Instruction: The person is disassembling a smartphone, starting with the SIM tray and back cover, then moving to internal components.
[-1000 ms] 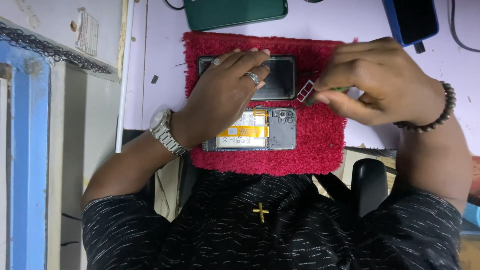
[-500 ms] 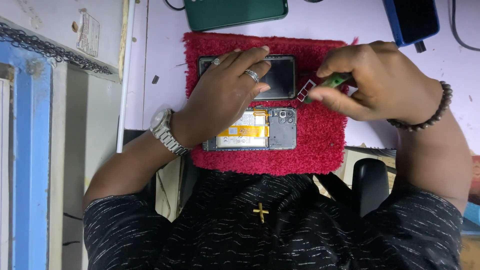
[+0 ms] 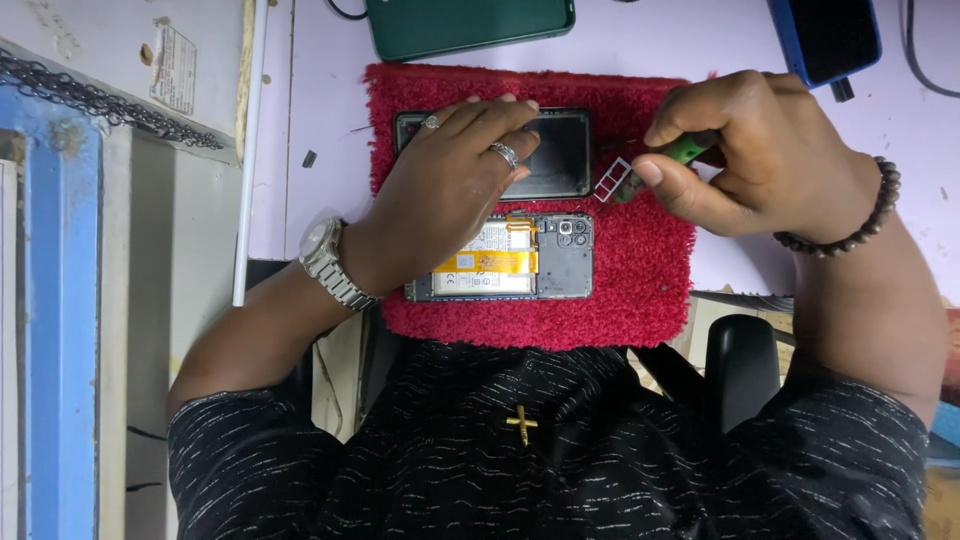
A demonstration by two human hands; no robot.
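stage: i see opened phone (image 3: 500, 258) back off | left hand (image 3: 450, 190) flat, pressing dark panel (image 3: 555, 150) | right hand (image 3: 760, 150) pinched on green tool (image 3: 685, 150) at small tray (image 3: 613, 178) | reassembly left

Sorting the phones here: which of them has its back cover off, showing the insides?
The phone lying on the red mat nearest the person: its battery and orange ribbon show. The dark one under the left hand and the green one look closed.

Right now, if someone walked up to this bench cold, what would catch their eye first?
The shaggy red mat in the middle of the pale purple tabletop stands out most. On it lies an opened phone with its back cover off, orange ribbon and battery showing, beside a dark phone panel under the left hand. The right hand pinches a green-handled tool next to a small metal card tray.
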